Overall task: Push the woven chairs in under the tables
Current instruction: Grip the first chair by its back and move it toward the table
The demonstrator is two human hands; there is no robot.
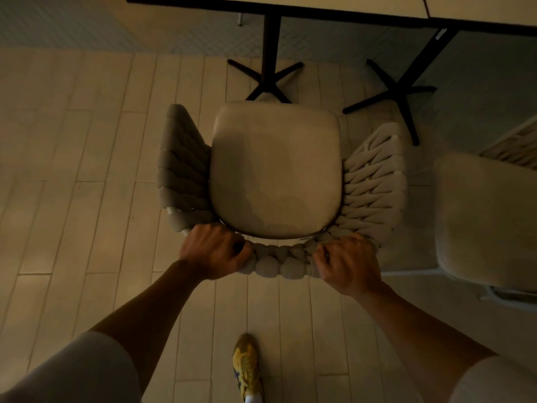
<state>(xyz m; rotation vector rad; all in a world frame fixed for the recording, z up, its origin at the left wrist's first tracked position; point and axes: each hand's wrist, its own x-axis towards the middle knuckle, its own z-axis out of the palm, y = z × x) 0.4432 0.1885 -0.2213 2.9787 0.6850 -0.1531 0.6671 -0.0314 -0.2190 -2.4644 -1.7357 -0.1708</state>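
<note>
A woven chair (pixel 276 170) with a pale seat cushion and braided rope back stands on the floor straight in front of me, facing a table (pixel 319 4) at the top. My left hand (pixel 213 251) grips the left part of the backrest's top rail. My right hand (pixel 347 264) grips the right part of the same rail. The seat's front edge lies just short of the table's black cross-shaped foot (pixel 266 80). The table edge is still beyond the seat.
A second table's black pedestal foot (pixel 398 91) stands to the right. Another woven chair (pixel 488 222) with a pale cushion stands at the right edge. Pale plank flooring (pixel 87 170) spreads to the left. My yellow shoe (pixel 247 370) is below the chair.
</note>
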